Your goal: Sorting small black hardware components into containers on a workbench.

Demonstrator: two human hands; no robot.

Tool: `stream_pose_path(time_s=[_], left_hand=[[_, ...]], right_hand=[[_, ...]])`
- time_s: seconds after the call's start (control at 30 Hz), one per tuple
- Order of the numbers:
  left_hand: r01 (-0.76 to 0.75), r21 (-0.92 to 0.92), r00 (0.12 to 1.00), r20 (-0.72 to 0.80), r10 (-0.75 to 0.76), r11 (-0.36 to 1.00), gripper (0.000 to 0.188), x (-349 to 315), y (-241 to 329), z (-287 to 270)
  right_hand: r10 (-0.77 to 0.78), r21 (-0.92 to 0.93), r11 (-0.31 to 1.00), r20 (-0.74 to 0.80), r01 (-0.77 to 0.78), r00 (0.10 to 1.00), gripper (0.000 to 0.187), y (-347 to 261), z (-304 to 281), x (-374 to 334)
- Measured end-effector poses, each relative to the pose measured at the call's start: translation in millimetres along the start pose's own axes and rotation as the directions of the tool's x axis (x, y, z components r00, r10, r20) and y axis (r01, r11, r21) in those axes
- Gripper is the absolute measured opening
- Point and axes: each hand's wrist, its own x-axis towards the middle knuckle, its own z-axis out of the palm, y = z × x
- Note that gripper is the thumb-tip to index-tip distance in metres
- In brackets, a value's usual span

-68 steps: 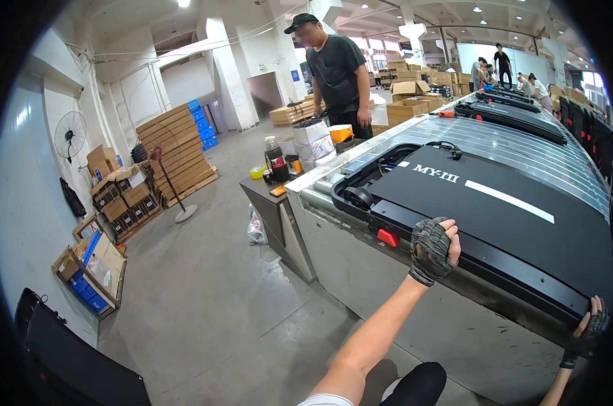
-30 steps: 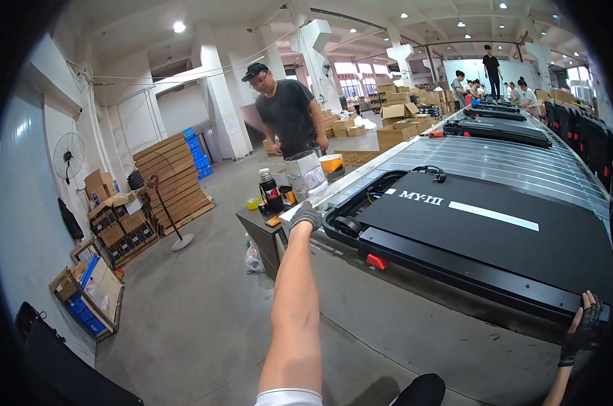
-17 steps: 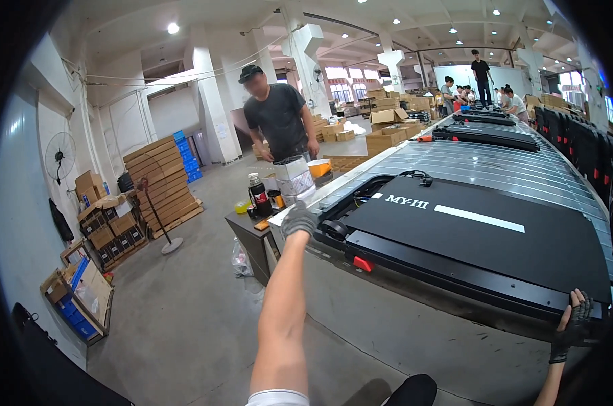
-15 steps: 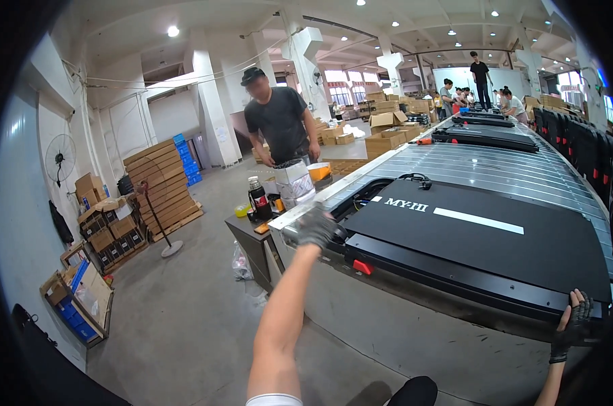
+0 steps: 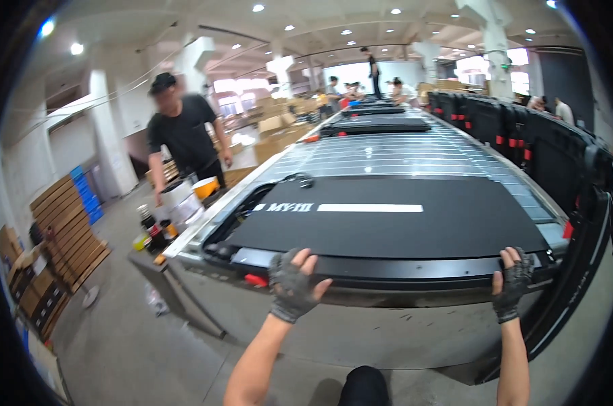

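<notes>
A flat black treadmill (image 5: 381,237) lies on a metal roller conveyor (image 5: 374,147), its long side rail facing me. White lettering and a white stripe run across its dark top, and a cable bundle sits at its far left corner. My left hand (image 5: 293,285), in a grey fingerless glove, rests on the near rail, fingers stretched and thumb apart, right of a red part (image 5: 255,280). My right hand (image 5: 513,284), gloved alike, lies with its fingers over the rail near the right end, thumb apart. Neither hand wraps around the rail.
Across the conveyor's left corner, a person in dark clothes (image 5: 184,132) stands by a small table with a dark bottle (image 5: 152,227) and an orange container (image 5: 205,187). More treadmills (image 5: 377,126) lie farther along the rollers. Upright black units (image 5: 529,142) line the right side.
My left hand has moved right along the rail from the treadmill's left corner. My right hand stays near the right end. The view has turned to the right.
</notes>
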Motion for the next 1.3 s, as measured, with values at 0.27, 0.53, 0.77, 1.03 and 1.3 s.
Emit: stream_pose_path(time_s=[0.27,0.53,0.77,1.03,1.3], left_hand=[[-0.018,-0.045,0.999,0.026,0.019,0.999,0.065,-1.6,-5.0,5.3],[-0.015,-0.063,1.0,0.002,0.015,0.998,0.061,18.8,-0.8,9.6],[-0.002,-0.054,1.0,-0.01,0.002,0.999,0.059,16.3,-5.6,9.0],[0.016,-0.069,0.999,-0.046,-0.019,0.997,0.058,13.9,-7.8,12.8],[0.547,-0.437,0.739,-0.149,-0.657,0.714,0.017,2.8,-130.8,1.7]], right_hand=[[-0.004,0.057,0.998,-0.033,0.006,0.999,0.045,12.3,16.5,-4.1],[-0.059,-0.04,0.997,-0.016,0.059,0.998,0.039,52.9,36.0,-13.2],[-0.031,0.016,0.999,0.008,0.031,0.999,0.034,49.6,48.5,-11.9],[0.035,0.073,0.997,0.075,-0.04,0.997,0.035,55.4,59.8,-17.0],[0.039,0.023,0.999,0.094,-0.041,0.995,0.032,61.9,69.6,-20.8]])
